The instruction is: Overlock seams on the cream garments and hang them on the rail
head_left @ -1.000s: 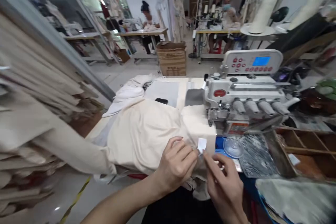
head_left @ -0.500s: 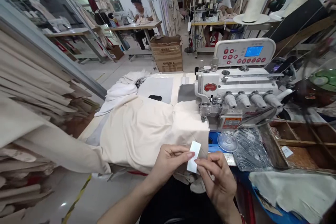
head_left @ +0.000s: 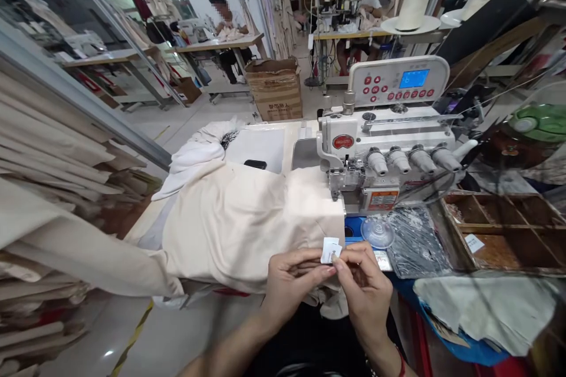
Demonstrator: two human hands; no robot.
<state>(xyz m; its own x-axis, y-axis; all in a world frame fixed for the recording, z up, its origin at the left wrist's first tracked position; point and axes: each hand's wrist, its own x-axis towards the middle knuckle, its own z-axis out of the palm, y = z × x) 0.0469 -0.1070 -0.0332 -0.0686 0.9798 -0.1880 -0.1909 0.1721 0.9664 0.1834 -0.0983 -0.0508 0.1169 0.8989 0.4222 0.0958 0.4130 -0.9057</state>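
A small white label (head_left: pixel 328 247), looking folded over with faint print on it, is between my two hands just in front of the sewing machine's edge. My left hand (head_left: pixel 294 283) has its thumb and index finger closed at the label's lower left side. From the right, my right hand (head_left: pixel 365 283) pinches the label between thumb and fingertips. Behind them, a cream cloth (head_left: pixel 239 218) is spread over the machine table, its right end beneath the presser area of the white overlock sewing machine (head_left: pixel 389 141). The fingertips partly cover the label's lower edge.
A wooden compartment tray (head_left: pixel 499 227) holding another white label (head_left: pixel 474 242) stands at the right. A clear round dish (head_left: pixel 377 232) is below the machine. A black phone-like object (head_left: pixel 255 164) lies behind the cloth. Hanging cream fabric (head_left: pixel 66 235) fills the left. Two people work farther back.
The label was a flat upright strip; now it looks folded and shorter, with print showing. Both hands have turned inward around it. The view has shifted slightly to the right.
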